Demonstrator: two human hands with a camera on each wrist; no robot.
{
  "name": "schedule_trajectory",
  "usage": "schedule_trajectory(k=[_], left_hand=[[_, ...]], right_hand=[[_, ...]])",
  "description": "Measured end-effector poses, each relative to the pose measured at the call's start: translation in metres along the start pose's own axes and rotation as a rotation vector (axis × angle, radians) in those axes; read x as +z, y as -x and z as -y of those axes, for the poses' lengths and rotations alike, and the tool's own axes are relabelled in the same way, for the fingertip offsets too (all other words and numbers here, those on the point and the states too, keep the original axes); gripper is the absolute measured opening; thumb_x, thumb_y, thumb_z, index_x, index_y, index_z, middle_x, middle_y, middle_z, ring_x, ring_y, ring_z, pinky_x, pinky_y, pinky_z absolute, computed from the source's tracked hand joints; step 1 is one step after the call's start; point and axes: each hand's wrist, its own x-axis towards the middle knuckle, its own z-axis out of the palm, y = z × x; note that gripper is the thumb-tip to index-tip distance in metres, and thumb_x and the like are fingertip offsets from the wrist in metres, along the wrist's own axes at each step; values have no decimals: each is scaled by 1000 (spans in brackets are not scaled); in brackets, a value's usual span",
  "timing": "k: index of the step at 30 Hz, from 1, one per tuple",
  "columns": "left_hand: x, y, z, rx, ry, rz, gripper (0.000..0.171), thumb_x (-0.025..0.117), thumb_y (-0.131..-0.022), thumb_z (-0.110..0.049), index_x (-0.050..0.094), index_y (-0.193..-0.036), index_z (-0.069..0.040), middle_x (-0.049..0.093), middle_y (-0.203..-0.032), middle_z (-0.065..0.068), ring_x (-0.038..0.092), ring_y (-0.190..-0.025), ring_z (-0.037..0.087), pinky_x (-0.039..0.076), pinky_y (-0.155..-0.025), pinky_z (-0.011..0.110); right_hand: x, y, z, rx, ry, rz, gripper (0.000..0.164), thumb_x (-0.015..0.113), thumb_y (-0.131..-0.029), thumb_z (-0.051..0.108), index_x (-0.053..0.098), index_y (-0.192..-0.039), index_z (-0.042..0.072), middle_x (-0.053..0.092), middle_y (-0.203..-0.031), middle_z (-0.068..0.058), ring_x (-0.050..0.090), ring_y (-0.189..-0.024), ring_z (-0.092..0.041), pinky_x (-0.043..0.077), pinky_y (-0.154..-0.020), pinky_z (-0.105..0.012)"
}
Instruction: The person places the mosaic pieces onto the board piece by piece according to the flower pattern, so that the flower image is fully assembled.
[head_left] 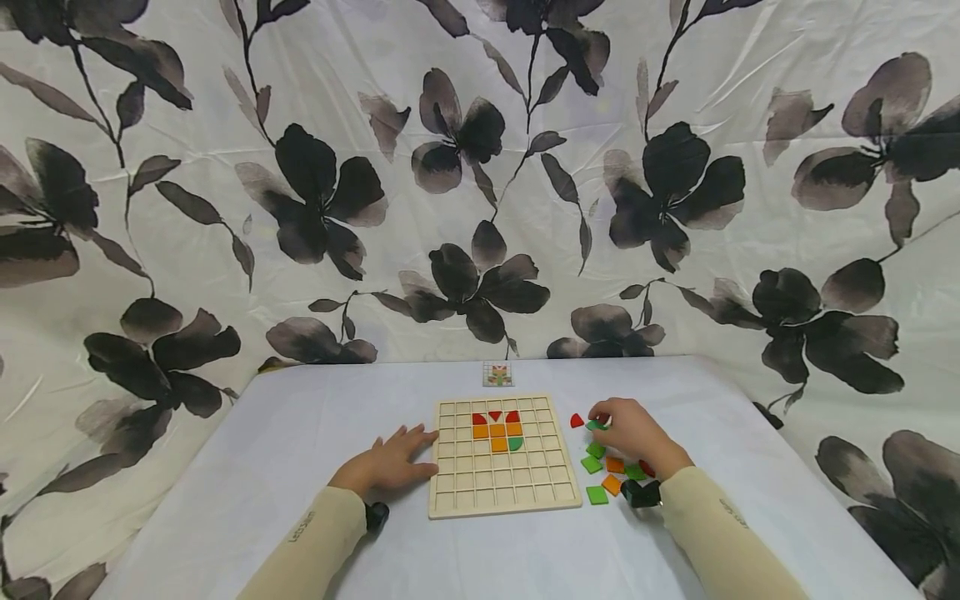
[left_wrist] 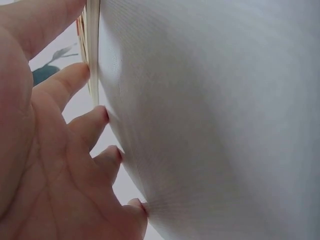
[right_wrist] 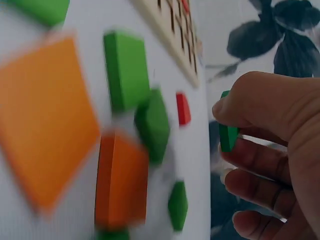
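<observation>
A wooden grid board (head_left: 465, 492) lies on the white table, with red, orange and green tiles set in its upper middle squares. My left hand (head_left: 392, 460) rests at the board's left edge, fingers spread, thumb and index fingertips right at the rim in the left wrist view. To the right of the board, my right hand (head_left: 633, 429) pinches a small green tile (right_wrist: 229, 131) between thumb and index finger. It is raised over the table, its other fingers loosely bent. A red tile (head_left: 577, 421) lies just left of that hand.
Loose green tiles (head_left: 597, 495), orange tiles (head_left: 612, 484) and a dark red tile (head_left: 647, 468) lie scattered between the board and my right wrist. Behind the board is a small patterned card (head_left: 498, 373). A floral cloth (head_left: 480, 167) hangs behind the table.
</observation>
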Motion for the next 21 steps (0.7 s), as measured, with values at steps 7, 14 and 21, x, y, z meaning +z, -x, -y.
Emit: schedule_trajectory(k=[7, 14, 21], left_hand=[[0, 0, 1, 5, -2, -1, 68, 61, -90, -49, 42, -147, -18, 32, -157, 14, 21, -146, 43, 12, -111, 72], [-1, 0, 0, -16, 5, 3, 68, 62, -90, -49, 42, -148, -20, 31, -158, 13, 19, -147, 42, 10, -112, 71], [0, 1, 0, -14, 19, 4, 68, 62, -90, -49, 42, -148, -19, 31, -158, 13, 19, -147, 42, 10, -112, 71]], right_hand=[[18, -10, 41, -130, -20, -52, 13, 76, -81, 22, 71, -91, 14, 64, -84, 2, 52, -72, -13, 47, -65, -28], [36, -16, 82, -252, -27, -58, 12, 74, -83, 21, 70, -92, 14, 65, -84, 3, 54, -74, -13, 49, -71, -31], [59, -27, 111, -379, 1, -29, 10, 73, -83, 19, 74, -92, 13, 67, -94, 1, 59, -83, -15, 53, -82, -34]])
